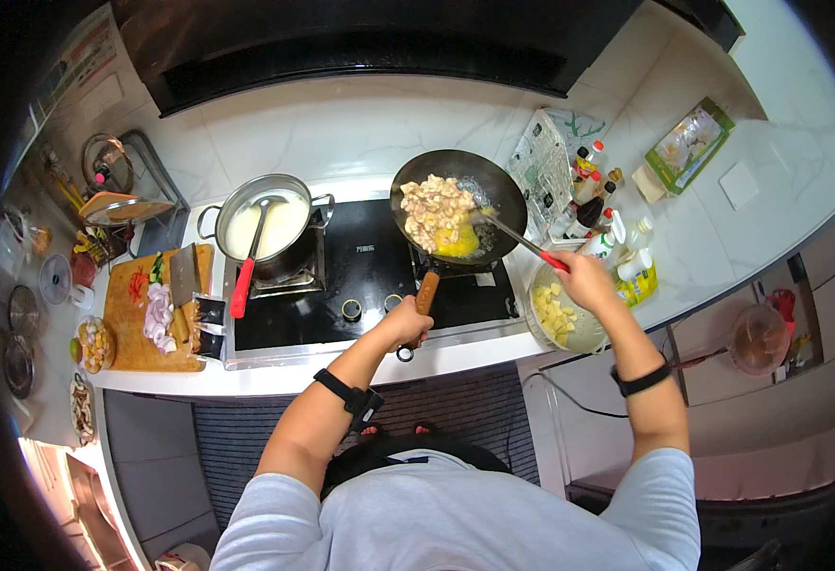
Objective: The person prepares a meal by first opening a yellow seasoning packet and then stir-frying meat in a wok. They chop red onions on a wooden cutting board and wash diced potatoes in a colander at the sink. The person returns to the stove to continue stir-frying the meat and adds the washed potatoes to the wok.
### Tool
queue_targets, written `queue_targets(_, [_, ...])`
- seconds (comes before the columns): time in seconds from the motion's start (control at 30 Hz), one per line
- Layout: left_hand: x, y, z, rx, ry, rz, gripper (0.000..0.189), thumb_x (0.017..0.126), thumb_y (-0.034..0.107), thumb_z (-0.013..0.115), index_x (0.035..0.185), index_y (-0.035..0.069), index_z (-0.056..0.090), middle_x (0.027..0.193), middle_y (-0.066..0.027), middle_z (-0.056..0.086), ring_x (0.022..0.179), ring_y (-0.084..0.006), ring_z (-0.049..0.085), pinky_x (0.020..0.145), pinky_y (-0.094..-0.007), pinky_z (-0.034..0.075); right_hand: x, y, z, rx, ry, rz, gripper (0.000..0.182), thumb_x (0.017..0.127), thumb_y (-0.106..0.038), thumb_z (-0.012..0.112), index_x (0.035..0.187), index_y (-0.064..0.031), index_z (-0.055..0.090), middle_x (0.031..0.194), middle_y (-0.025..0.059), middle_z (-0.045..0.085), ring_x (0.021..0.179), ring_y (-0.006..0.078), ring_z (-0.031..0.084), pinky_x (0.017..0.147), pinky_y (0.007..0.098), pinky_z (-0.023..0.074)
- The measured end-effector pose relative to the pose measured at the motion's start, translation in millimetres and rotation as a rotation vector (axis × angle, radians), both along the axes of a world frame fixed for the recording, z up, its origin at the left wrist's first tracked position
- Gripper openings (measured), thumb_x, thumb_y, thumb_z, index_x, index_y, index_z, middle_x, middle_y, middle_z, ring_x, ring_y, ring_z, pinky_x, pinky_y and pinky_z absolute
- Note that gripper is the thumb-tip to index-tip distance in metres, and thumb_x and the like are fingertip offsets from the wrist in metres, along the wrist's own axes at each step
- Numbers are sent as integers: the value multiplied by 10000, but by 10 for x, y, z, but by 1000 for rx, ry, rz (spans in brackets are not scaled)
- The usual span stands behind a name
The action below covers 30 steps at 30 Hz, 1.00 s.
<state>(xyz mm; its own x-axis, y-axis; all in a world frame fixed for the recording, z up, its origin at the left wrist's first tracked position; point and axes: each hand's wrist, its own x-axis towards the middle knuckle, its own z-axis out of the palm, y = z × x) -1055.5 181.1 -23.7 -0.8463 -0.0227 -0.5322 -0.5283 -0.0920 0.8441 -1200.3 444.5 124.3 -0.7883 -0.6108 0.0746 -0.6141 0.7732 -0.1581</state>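
Observation:
A dark wok (504, 187) sits over the right burner of the black glass gas hob (360, 278). My left hand (405, 327) grips the wok's brown wooden handle (427, 291). With my right hand (586, 280) I hold a spatula (514, 234) by its red handle, and its blurred metal head is inside the wok. Pieces of pale, coated meat (437, 207) fill the wok's left and middle part. Yellow liquid, perhaps beaten egg or oil (459, 241), pools at the front beside the spatula head.
On the left burner stands a steel pot (303, 193) of whitish liquid, a red-handled ladle (245, 275) across it. A wooden cutting board (121, 335) bears a cleaver (185, 275) and cut vegetables. A colander (589, 341) of potato cubes and several bottles (592, 207) stand right of the hob.

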Motion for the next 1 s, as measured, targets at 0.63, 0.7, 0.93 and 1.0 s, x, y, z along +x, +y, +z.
queue_targets(0.63, [18,58,109,-68,-55,21,438,732,-11,550,1115,16,340,640,-72,486,492,-160,504,400,-309,434,10,-1044,-1026,-775,-808,-445,226,880,-153,515,1086,-153,422,620,49,480,418,116,419,336,284,330])
queue_targets(0.7, [21,65,113,-57,-62,43,455,721,-18,550,1128,24,350,638,-67,486,493,-158,501,403,-309,433,14,-831,-727,-986,-1119,-533,243,874,-142,512,1094,-154,410,597,29,450,419,113,397,353,284,350])
queue_targets(0.93, [-9,59,38,-59,-64,41,458,729,-16,544,1138,32,343,640,-63,487,491,-146,493,411,-305,438,104,-277,-217,-1299,-1287,-609,161,888,-94,426,1031,-75,355,708,102,474,546,153,459,438,278,406])
queue_targets(1.0, [-2,88,96,-47,-70,51,456,733,-14,542,1140,31,341,641,-61,488,492,-145,492,412,-304,439,-176,-220,-496,-1319,-1484,-710,144,895,-107,402,1007,-37,345,708,106,470,553,157,464,439,269,406])
